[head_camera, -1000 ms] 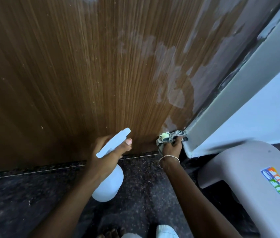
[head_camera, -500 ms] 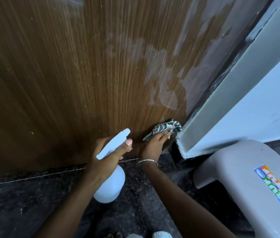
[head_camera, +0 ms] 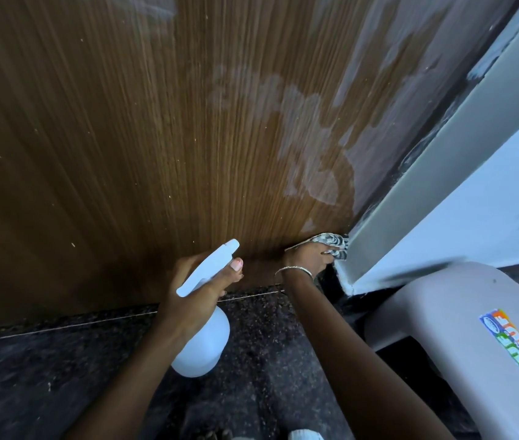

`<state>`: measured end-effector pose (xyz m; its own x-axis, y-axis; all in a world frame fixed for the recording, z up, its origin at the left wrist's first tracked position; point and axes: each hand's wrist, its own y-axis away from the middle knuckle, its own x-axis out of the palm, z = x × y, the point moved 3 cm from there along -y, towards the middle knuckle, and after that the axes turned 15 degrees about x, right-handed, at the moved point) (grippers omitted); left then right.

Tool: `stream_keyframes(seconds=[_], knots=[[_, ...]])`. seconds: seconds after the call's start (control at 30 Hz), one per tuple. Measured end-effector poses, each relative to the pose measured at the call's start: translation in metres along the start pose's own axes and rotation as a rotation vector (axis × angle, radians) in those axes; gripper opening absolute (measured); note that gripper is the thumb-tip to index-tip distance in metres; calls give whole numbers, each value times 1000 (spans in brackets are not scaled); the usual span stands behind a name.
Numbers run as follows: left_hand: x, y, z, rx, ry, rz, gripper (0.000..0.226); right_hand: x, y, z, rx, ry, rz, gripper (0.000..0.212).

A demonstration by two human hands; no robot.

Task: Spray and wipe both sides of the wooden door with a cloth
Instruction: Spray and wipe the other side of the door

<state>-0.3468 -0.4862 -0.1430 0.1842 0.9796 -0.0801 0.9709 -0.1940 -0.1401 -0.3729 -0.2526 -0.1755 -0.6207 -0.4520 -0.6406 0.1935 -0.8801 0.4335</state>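
wiping: done with the right hand [head_camera: 307, 257], fingers curled over a bunched striped cloth [head_camera: 331, 241] and pressing it flat against the wooden door [head_camera: 156, 138]
cloth: low at the door's right edge, touching the grey door frame [head_camera: 442, 185], just above the floor [head_camera: 61, 376]
right wrist: ringed by a thin silver bangle [head_camera: 293, 270]
left hand [head_camera: 194, 290]: wrapped round the neck of a white spray bottle [head_camera: 202, 341], thumb laid along the side of the spray head (forefinger hidden, so cannot tell whether on the trigger)
spray bottle: held clear of the floor, body hanging below the fist, nozzle tilted up toward the lower part of the door, just left of the cloth
wooden door: brown with fine vertical grain, filling the upper left and middle of the view, bottom edge near the dark speckled floor
door surface: marked with pale wet-looking patches [head_camera: 312, 173] on the right half, above the cloth
lower right: taken up by a pale plastic stool [head_camera: 442, 328] beside the door frame, with a bright sticker [head_camera: 514, 344] on top
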Motion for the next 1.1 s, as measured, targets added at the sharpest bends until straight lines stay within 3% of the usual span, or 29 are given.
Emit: stream_keyframes(seconds=[0.13,0.23,0.3,0.37,0.43,0.47,0.53,0.6,0.67,0.77,0.83,0.93,1.1], knots=[[1,0,-2,22,0,6,68,-2,-16,0,30,18,105,88],[3,0,1,17,29,21,63,-17,-31,1,120,-205,429,50],[6,-1,2,18,17,30,73,-39,-40,-4,172,-331,491,46],[9,-3,5,9,7,32,83,-52,-46,-14,230,-483,461,45],[12,-6,8,13,9,38,85,-61,-29,-25,121,-539,334,39],[14,-6,7,14,8,41,85,-64,-22,-31,-3,-508,186,40],[17,-7,7,22,9,44,83,-62,-2,-37,-343,-387,-51,62],[21,-8,7,18,15,49,80,-47,13,-28,-576,-214,-119,80],[23,-9,8,15,10,49,81,-26,25,-13,-652,-160,-130,89],[23,-11,9,7,0,32,80,1,27,-12,-581,-64,-199,76],[22,-12,10,-5,10,21,76,12,14,-21,-416,44,-107,66],[20,-15,15,-20,-5,32,83,18,0,-25,-200,93,-24,81],[17,-15,19,-35,-24,22,84,21,-1,-14,-49,-5,27,86]])
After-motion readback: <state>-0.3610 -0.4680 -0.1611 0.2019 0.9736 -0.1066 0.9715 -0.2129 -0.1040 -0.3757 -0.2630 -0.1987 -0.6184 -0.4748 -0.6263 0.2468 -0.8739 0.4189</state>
